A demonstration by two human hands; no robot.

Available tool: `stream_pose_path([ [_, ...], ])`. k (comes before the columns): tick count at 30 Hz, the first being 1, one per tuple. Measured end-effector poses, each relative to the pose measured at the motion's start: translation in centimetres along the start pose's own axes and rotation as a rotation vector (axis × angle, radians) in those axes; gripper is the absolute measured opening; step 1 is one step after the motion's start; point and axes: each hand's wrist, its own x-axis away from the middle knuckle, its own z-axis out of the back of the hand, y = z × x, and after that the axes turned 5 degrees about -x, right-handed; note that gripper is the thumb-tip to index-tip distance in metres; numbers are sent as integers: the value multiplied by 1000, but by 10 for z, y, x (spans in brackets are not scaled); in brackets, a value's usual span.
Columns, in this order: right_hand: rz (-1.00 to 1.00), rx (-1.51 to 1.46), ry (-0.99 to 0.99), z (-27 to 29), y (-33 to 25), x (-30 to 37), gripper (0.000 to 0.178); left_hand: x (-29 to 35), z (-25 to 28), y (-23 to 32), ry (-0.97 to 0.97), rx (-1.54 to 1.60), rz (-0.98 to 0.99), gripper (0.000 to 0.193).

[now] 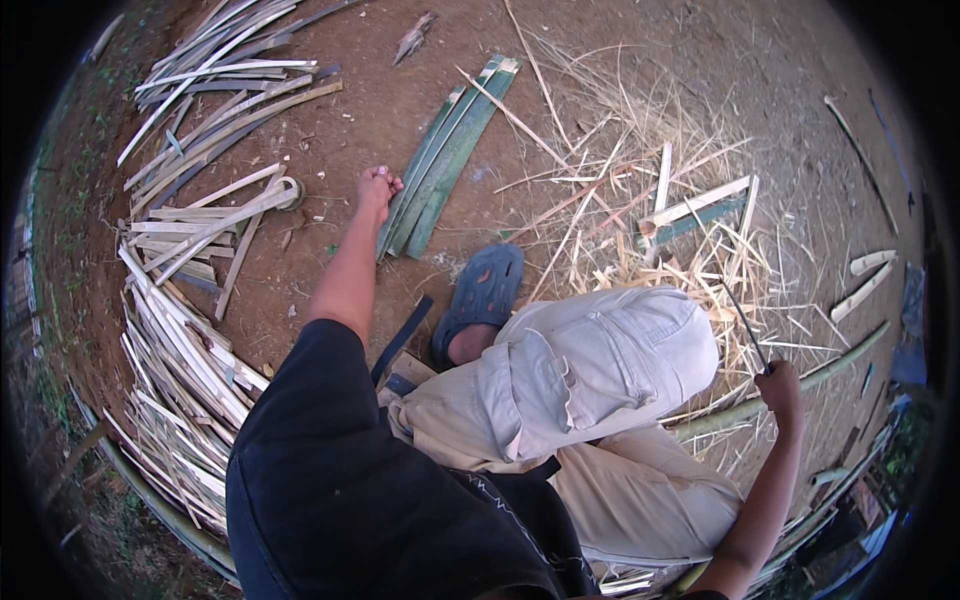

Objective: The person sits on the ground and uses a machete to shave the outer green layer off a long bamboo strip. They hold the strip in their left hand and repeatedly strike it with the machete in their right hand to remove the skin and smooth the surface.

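My left hand [378, 190] is stretched forward with its fingers curled in. It is right beside the left edge of several green split bamboo pieces [455, 160] lying on the dirt. Whether anything is inside those fingers, I cannot make out. Out to the right, my right hand [781, 388] is closed around the handle of a long knife [746, 326]. The narrow dark blade points up and away, over pale bamboo shavings [690, 275]. Beyond my knee, a short green-backed bamboo piece [700, 222] lies among the shavings with pale strips.
Piles of bamboo strips [185, 370] curve along the left side, with a coiled strip [287, 193] among them. My foot in a dark clog [482, 295] is planted near the middle. A dark flat strip [402, 338] stands beside it. A long green pole [840, 365] lies at the right.
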Motion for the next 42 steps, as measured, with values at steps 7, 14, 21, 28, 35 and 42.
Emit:
stream_pose_path([
  [7, 26, -16, 46, -7, 17, -1, 22, 37, 6, 18, -3, -396, -172, 10],
  [14, 26, -70, 65, -12, 31, -4, 22, 84, 3, 89, -88, -920, -699, 9],
  [21, 64, -101, 96, -7, 23, -4, 25, 67, 3, 60, -100, -1009, -523, 8],
  [28, 58, -82, 119, -14, 40, 3, 26, 78, -24, 22, -43, -995, -191, 11],
  [35, 9, -94, 43, -10, 34, 22, 26, 89, -19, 5, -9, -1178, -405, 45],
  [42, -11, -171, 28, -30, 69, 8, 25, 79, -19, 1, -125, -963, -111, 73],
])
